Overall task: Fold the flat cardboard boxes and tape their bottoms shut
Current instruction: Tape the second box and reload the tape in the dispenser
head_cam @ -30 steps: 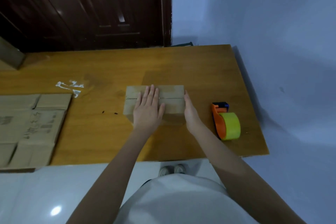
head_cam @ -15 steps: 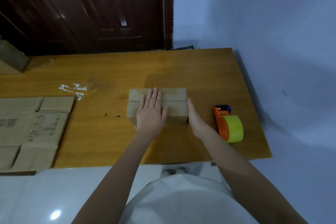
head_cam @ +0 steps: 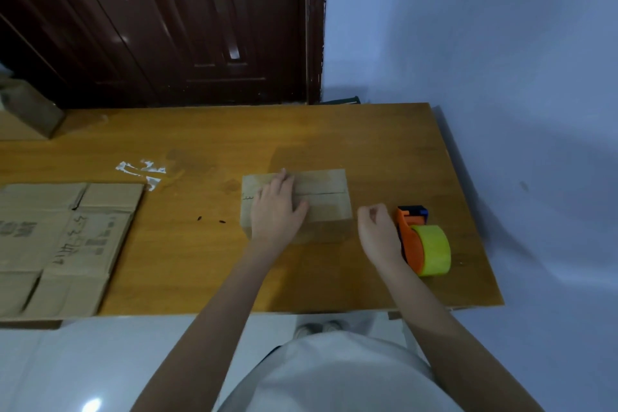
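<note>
R hand (head_cam: 379, 232) has left the box (head_cam: 321, 201), loosely curled, holding nothing, beside tape dispenser (head_cam: 423, 246); L hand (head_cam: 276, 211) flat on flaps. Taping's next.

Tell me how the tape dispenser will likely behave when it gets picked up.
The tape dispenser looks like rigid orange plastic, so probably stiff and light. Its yellow roll lies sideways on the table, so a nudge might rock it.

The wooden table (head_cam: 334, 134) carries a folded box (head_cam: 329, 201), flat cardboard (head_cam: 63, 244) and a tape dispenser (head_cam: 423, 244).
</note>
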{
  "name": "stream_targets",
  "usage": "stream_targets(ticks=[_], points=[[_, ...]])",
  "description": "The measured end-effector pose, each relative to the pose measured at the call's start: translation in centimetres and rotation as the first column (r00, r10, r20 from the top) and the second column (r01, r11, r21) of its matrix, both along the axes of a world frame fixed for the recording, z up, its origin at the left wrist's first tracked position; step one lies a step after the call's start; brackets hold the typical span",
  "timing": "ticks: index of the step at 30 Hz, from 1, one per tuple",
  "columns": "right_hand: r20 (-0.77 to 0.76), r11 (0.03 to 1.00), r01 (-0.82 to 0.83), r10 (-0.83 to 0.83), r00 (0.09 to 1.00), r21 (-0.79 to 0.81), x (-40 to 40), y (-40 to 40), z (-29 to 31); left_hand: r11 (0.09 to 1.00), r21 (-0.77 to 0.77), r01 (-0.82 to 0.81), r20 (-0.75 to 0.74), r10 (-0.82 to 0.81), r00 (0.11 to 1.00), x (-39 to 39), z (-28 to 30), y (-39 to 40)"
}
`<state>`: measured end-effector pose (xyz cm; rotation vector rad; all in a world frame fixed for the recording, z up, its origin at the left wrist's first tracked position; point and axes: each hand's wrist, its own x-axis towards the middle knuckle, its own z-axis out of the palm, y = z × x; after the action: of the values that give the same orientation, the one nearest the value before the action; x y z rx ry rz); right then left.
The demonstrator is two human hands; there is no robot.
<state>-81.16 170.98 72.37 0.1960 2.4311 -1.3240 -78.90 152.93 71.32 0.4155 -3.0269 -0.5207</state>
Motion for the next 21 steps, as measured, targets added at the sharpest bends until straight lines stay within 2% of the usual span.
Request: stream_targets(ticks=[3,5,7,10,12,16,19,21], points=[[0.297,0.998,-0.020,0.036,0.954,-0.055,0.9,-0.2,0.2,0.997,-0.066,-0.035,-0.091,0.029,0.995,-0.1,1.2,-3.2],[0.452,0.990,0.018,0.048,0.891,-0.141,1.4,-0.6,-0.2,0.999,-0.042,-0.023,-0.032,0.022,0.999,-0.4,1.3,-5.7],[0.514,0.978,0.029,0.082,0.854,-0.205,1.6,-1.4,-0.5,0.995,0.096,-0.013,0.081,0.005,0.997,-0.7,1.3,-7.6],[0.529,0.963,0.028,0.123,0.840,-0.268,1.6,-2.8,-0.7,0.928,0.367,-0.072,0.215,-0.009,0.977,-0.6,1.6,-8.5],[0.511,0.958,0.018,0.136,0.849,-0.285,1.6,-3.4,-0.6,0.877,0.461,-0.136,0.247,0.020,0.969,-0.6,1.3,-8.1],[0.418,0.942,-0.003,0.151,0.896,-0.335,1.6,-3.7,-0.7,0.878,0.432,-0.206,0.262,0.096,0.960,-0.8,0.8,-6.7],[0.339,0.935,0.015,0.113,0.934,-0.354,0.4,-3.4,-0.4,0.870,0.458,-0.183,0.293,0.046,0.955,0.2,0.2,-4.7],[0.291,0.938,0.037,0.069,0.954,-0.344,-0.8,-2.8,-0.1,0.872,0.469,-0.137,0.256,0.014,0.967,1.2,-0.2,-3.3]])
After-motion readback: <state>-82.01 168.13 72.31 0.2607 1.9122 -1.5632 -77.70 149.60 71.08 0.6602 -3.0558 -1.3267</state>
